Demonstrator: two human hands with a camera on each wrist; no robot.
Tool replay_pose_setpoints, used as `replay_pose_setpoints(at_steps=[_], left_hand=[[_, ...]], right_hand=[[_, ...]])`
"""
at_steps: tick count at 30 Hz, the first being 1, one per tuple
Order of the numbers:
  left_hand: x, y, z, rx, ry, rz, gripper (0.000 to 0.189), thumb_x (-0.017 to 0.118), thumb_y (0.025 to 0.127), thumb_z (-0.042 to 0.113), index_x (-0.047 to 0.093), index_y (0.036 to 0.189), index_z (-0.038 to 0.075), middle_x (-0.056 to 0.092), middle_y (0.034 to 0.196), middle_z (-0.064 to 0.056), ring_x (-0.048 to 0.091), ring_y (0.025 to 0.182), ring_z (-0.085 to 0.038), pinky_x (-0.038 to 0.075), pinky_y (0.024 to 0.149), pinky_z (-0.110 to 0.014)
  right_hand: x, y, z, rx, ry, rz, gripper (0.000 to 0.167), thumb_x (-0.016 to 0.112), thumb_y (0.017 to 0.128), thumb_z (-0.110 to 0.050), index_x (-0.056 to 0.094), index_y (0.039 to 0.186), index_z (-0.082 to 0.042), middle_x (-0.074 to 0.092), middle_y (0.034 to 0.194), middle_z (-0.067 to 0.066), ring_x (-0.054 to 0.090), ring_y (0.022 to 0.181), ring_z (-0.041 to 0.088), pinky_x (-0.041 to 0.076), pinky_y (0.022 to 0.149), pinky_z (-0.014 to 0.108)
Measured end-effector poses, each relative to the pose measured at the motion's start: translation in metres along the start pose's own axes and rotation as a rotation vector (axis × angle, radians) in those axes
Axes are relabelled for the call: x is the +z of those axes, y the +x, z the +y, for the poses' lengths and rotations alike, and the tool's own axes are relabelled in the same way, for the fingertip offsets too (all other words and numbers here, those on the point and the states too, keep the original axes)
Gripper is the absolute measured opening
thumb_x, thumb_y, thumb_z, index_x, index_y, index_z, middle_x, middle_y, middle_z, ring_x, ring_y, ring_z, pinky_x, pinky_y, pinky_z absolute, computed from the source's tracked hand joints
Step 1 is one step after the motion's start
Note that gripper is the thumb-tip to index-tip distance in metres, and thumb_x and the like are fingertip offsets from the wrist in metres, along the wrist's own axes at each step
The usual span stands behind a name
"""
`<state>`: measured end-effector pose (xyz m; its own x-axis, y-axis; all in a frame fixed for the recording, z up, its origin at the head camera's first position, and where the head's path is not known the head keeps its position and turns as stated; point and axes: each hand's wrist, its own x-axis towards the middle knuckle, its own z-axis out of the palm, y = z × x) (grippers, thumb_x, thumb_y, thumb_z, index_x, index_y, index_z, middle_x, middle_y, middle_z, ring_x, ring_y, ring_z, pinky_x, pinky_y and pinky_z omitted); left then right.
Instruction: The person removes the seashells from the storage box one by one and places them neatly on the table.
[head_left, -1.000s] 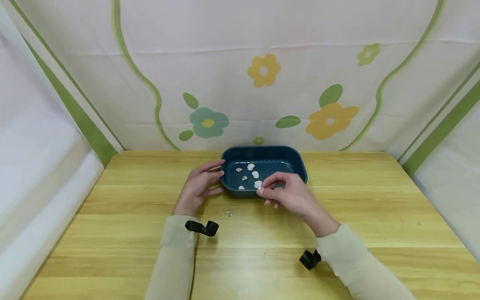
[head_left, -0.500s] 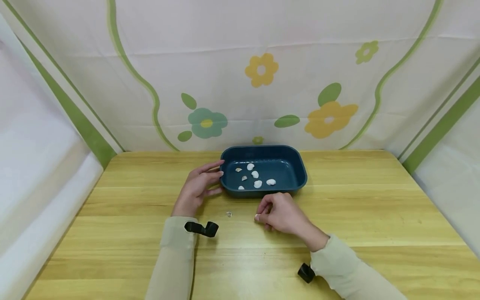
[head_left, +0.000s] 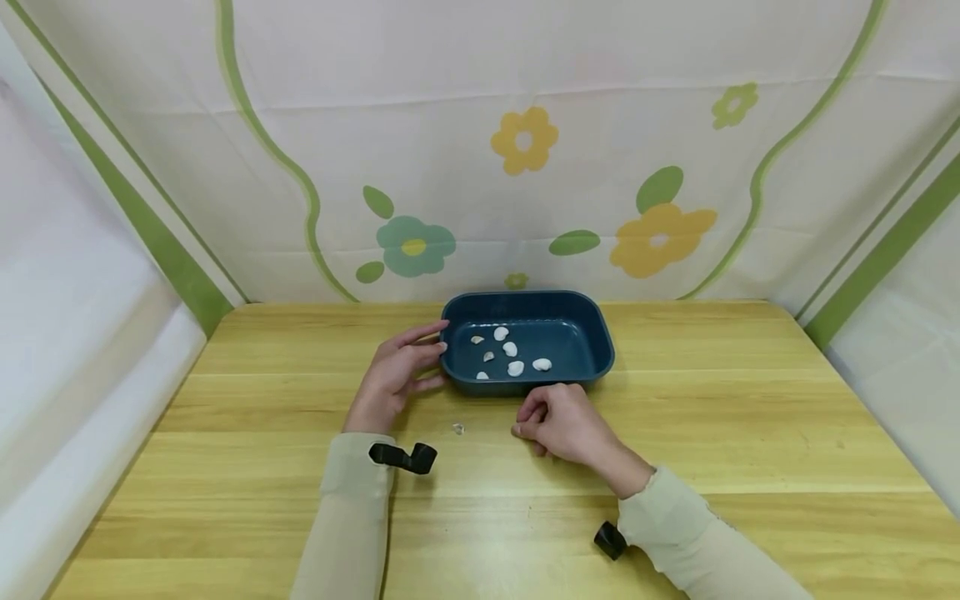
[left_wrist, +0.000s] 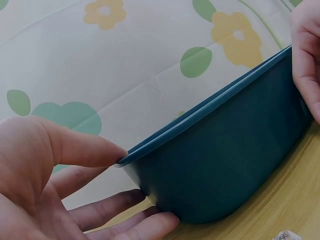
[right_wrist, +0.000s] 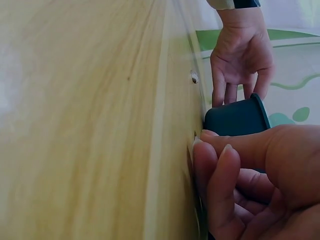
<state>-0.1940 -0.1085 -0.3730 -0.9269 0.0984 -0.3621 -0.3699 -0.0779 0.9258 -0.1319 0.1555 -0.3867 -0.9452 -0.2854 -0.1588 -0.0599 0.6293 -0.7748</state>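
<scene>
A dark blue bin (head_left: 527,388) sits at the back of the table, with several small white and brownish seashells (head_left: 510,349) spread over its floor. My left hand (head_left: 390,375) rests against the bin's left end, fingers extended, touching its rim and outer wall. In front of the bin, my right hand (head_left: 564,425) is down at the table with thumb and index fingertip pinched together. Between those tips a small seashell (right_wrist: 195,134) barely shows, mostly hidden by the fingers. To the left of that hand another small seashell (head_left: 459,428) lies on the tabletop.
The wooden table (head_left: 480,533) ends at a white curtain (head_left: 450,167) printed with flowers, close behind the bin. Further white curtains stand at both sides. Black wrist cameras (head_left: 405,456) are fixed at both sleeves.
My right hand has come from over the bin down to the table in front of it, carrying a small white seashell. This uncovers a seashell inside the bin. My left hand stays put.
</scene>
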Motion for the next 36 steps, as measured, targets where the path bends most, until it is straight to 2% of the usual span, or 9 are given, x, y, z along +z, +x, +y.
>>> replay_pose_setpoints(at_steps=[6,10,16,18,22,25,31,36], left_hand=[[0.000,-0.001,0.001,0.001,-0.003,0.000,0.046,0.067,0.106,0.013,0.065,0.151,0.024,0.058,0.158,-0.006,0.063,0.135,-0.029,0.059,0.106,-0.048],[0.000,-0.001,-0.001,-0.003,-0.006,0.000,0.045,0.067,0.106,0.013,0.066,0.150,0.024,0.060,0.156,-0.005,0.063,0.133,-0.028,0.061,0.103,-0.046],[0.001,-0.002,-0.001,-0.004,-0.003,-0.008,0.045,0.067,0.106,0.014,0.066,0.150,0.024,0.060,0.155,-0.005,0.063,0.132,-0.027,0.062,0.099,-0.042],[0.000,-0.002,0.000,-0.001,-0.004,-0.010,0.046,0.067,0.106,0.014,0.064,0.151,0.023,0.059,0.156,-0.007,0.063,0.132,-0.027,0.062,0.099,-0.042],[-0.001,-0.001,0.001,0.001,-0.005,-0.009,0.046,0.067,0.106,0.015,0.064,0.151,0.023,0.059,0.157,-0.008,0.063,0.131,-0.027,0.062,0.101,-0.043],[-0.002,-0.001,0.000,0.004,-0.003,-0.008,0.045,0.067,0.106,0.014,0.065,0.151,0.023,0.059,0.157,-0.008,0.064,0.131,-0.026,0.061,0.103,-0.045],[-0.003,0.000,-0.002,-0.005,0.003,-0.007,0.046,0.067,0.106,0.015,0.064,0.151,0.023,0.059,0.157,-0.007,0.064,0.131,-0.026,0.058,0.108,-0.050],[-0.002,-0.001,-0.002,0.001,0.006,-0.004,0.045,0.067,0.107,0.015,0.065,0.151,0.024,0.060,0.156,-0.006,0.064,0.131,-0.026,0.058,0.107,-0.049]], right_hand=[[-0.005,-0.005,-0.002,-0.016,0.020,0.010,0.013,0.087,0.092,-0.017,0.076,0.089,-0.010,0.072,0.070,0.003,0.065,0.051,0.017,0.054,0.051,0.031],[-0.012,-0.010,-0.003,-0.035,0.075,-0.020,0.015,0.087,0.092,-0.020,0.077,0.095,-0.009,0.073,0.076,0.004,0.066,0.057,0.020,0.054,0.054,0.030],[-0.034,-0.011,-0.015,-0.055,0.216,-0.091,0.013,0.083,0.096,-0.019,0.079,0.099,-0.008,0.076,0.087,0.019,0.071,0.068,0.033,0.059,0.058,0.037],[-0.044,-0.004,-0.020,-0.055,0.262,-0.080,0.012,0.082,0.097,-0.019,0.079,0.101,-0.008,0.076,0.092,0.022,0.070,0.071,0.037,0.059,0.059,0.036],[-0.060,0.018,-0.023,-0.026,0.318,-0.027,0.017,0.081,0.098,-0.023,0.079,0.106,-0.008,0.075,0.097,0.021,0.067,0.076,0.032,0.057,0.065,0.031],[-0.065,0.036,-0.018,0.009,0.291,0.010,0.019,0.080,0.100,-0.025,0.079,0.108,-0.007,0.076,0.100,0.019,0.068,0.079,0.026,0.057,0.070,0.028],[-0.067,0.064,-0.009,0.117,0.235,0.038,0.016,0.078,0.101,-0.022,0.079,0.110,-0.008,0.079,0.110,0.018,0.069,0.089,0.032,0.058,0.078,0.034],[-0.069,0.077,-0.005,0.126,0.199,0.017,0.016,0.080,0.099,-0.020,0.079,0.109,-0.008,0.079,0.106,0.014,0.069,0.090,0.034,0.060,0.083,0.041]])
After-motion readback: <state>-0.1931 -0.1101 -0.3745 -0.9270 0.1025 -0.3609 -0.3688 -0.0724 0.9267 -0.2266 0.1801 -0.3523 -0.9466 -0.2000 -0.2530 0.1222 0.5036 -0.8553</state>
